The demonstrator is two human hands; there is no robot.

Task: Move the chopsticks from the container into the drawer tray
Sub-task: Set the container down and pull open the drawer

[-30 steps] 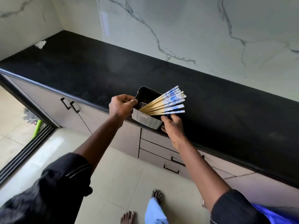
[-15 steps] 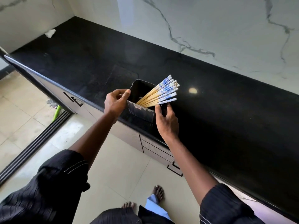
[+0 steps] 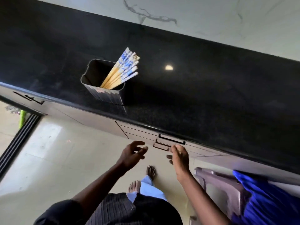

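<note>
A dark rectangular container (image 3: 106, 95) stands near the front edge of the black countertop (image 3: 194, 88). Several wooden chopsticks (image 3: 123, 69) with blue-and-white tops lean out of it to the right. Below the counter edge is a stack of closed drawers with black handles; the top drawer handle (image 3: 172, 140) is nearest my hands. My left hand (image 3: 132, 154) hovers with loose spread fingers, holding nothing. My right hand (image 3: 179, 155) is just below the handles, fingers relaxed and empty. No drawer tray is visible.
A marble wall (image 3: 211, 17) backs the counter. Cabinet doors with black handles (image 3: 32, 99) sit at left, beside a floor track (image 3: 17, 140). A brown plastic chair with blue cloth (image 3: 253, 197) stands at right. My bare feet are on the tiled floor (image 3: 65, 159).
Both hands let go of the container, which now stands on the counter. They dropped down to the drawer fronts. The view tilted and shifted right.
</note>
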